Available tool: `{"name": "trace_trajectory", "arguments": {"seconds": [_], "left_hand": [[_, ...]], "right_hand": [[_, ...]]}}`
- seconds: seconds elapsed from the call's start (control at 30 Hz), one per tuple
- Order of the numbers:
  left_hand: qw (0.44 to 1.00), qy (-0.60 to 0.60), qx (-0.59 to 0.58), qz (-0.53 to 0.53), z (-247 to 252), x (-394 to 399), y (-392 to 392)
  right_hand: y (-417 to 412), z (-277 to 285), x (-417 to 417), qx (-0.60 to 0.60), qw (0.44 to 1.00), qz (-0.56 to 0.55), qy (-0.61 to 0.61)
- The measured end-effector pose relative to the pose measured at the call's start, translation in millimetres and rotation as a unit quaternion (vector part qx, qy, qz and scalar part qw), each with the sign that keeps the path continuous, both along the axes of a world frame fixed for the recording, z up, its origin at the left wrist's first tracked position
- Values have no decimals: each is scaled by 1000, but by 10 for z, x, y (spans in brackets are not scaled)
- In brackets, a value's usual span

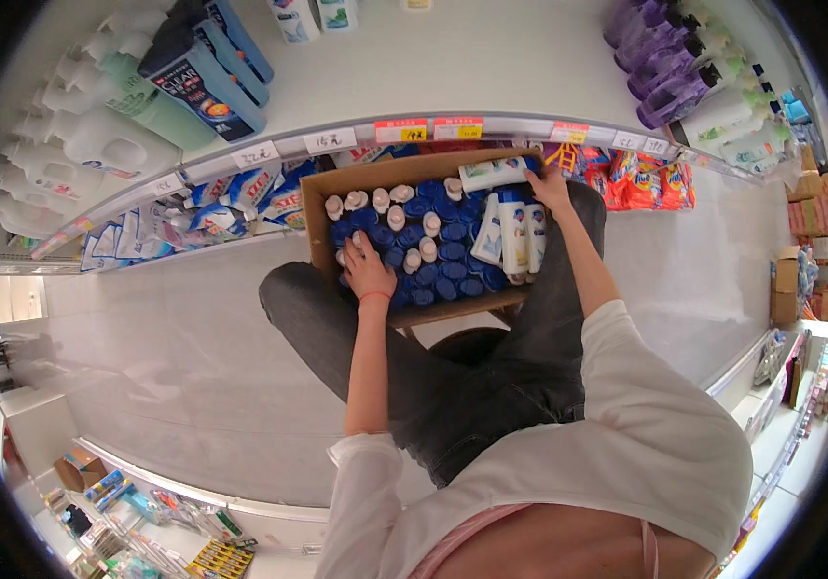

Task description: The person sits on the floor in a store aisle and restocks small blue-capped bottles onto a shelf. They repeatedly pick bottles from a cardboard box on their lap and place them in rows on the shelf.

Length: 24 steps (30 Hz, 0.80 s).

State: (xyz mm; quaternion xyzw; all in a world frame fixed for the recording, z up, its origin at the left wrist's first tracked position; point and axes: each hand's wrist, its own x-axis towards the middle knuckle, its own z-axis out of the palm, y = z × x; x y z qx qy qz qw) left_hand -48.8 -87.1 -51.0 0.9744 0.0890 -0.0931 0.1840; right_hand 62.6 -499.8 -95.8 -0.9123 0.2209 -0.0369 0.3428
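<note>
An open cardboard box [421, 318] full of upright bottles with blue caps and pale pink caps stands between my knees. My left hand [369, 269] rests on caps at the box's left side; whether it grips one is not clear. My right hand [548, 187] is at the back right corner, its fingers at the blue-capped end of a white bottle [493, 174] that lies across the others. Below it in the picture, several white bottles with blue caps [512, 231] lean side by side at the box's right end.
A shelf [443, 79] with price tags runs behind the box, holding white pump bottles [106, 141], blue shampoo bottles [204, 90] and purple bottles [674, 90]. Detergent bags [247, 189] and orange packets [645, 184] lie on the level below. Another shelf edge [240, 499] is behind me.
</note>
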Motion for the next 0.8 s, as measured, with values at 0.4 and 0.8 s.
{"name": "trace_trajectory", "arguments": {"seconds": [0.4,0.8], "left_hand": [[999,37,-10,-6,9,-24,79],[998,56,-37,0,-16,-28,110]], "right_hand": [[587,847,8,281,959,10,-28],[1734,3666,-36,-24,833,542,-110]]}}
